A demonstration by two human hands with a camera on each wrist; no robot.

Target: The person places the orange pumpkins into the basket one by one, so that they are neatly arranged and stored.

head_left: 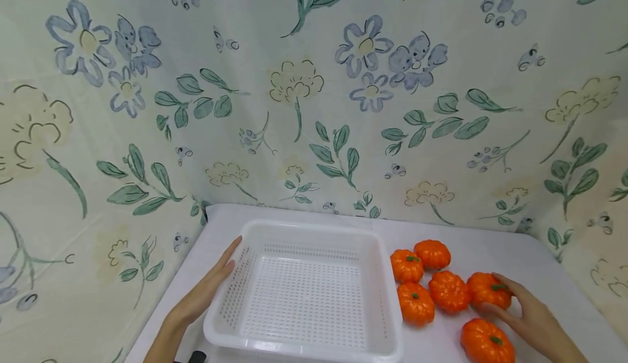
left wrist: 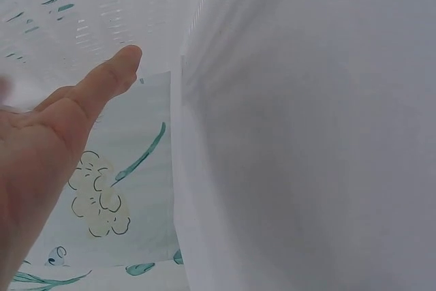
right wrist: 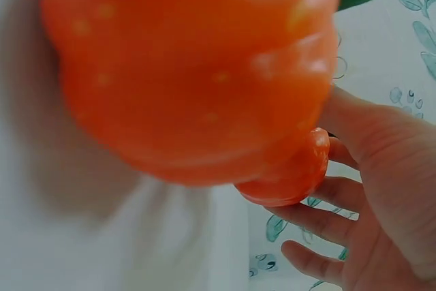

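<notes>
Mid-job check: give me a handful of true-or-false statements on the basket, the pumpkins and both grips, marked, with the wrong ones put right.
1. The basket is white. True.
2. Two pumpkins lie in the basket. False: it has none in it.
3. Six pumpkins show to the right of the basket in the head view. True.
4. The left grip is on a pumpkin. False: it is at the basket's left side.
5. The right grip is at a pumpkin. True.

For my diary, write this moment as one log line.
left hand: at white basket; right hand: around orange pumpkin; five other pumpkins: right of basket
</notes>
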